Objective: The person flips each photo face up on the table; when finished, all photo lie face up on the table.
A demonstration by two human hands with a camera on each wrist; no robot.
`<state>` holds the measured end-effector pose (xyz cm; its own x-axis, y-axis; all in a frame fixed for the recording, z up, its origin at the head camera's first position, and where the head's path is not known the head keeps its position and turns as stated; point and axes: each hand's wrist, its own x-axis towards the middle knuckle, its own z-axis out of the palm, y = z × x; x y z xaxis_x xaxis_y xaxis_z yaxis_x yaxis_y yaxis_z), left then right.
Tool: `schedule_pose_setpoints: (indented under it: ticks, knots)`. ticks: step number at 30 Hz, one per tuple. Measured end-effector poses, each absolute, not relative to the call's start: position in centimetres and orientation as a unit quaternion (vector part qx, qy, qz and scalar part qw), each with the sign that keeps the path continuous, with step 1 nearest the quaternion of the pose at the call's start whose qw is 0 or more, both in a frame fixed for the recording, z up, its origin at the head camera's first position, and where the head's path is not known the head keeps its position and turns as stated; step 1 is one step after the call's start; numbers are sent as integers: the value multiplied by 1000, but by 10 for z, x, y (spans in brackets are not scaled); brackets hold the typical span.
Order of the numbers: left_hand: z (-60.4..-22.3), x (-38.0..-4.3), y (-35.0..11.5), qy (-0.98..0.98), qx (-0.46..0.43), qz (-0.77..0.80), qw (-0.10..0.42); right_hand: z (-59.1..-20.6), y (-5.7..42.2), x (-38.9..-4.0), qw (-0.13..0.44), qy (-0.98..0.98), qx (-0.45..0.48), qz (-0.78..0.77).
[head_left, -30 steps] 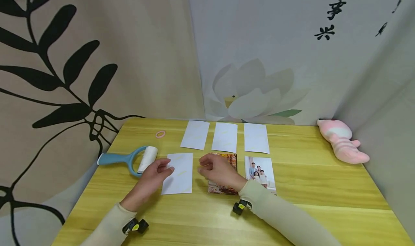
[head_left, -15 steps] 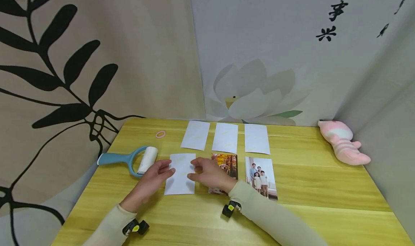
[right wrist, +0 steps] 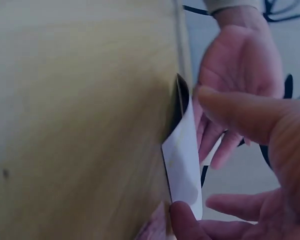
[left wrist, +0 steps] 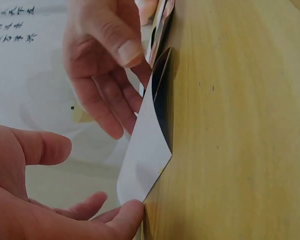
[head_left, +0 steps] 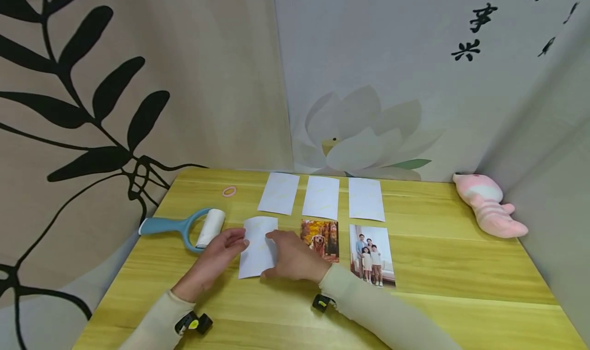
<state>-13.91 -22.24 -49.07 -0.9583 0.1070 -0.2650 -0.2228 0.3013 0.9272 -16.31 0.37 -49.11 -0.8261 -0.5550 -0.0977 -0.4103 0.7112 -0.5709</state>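
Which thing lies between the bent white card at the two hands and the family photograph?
The dog photo lies between the white card and the family photo; the head view shows this. The right hand hides the dog photo's lower left part.

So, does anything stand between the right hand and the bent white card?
Nothing visible does: the right hand touches the bent white card directly. The lint roller lies left of the card.

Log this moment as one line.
front card: bowed, white side up | left hand: touches left edge | right hand: touches right edge | dog photo, family photo: face up, rightward
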Motion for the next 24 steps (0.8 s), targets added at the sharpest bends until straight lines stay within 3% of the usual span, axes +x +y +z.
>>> schedule_pose_setpoints:
  ticks: [9, 18, 24]
  knots:
    - [-493, -140, -221, 797, -34, 589, 129, -492, -2, -153, 100, 933, -279, -202]
    - [-493, -136, -220, 850, -37, 515, 103, -489, 1, -154, 110, 934, -275, -197]
    - [-491, -132, -218, 831, -44, 543, 112, -489, 1, -155, 109, 937, -274, -188]
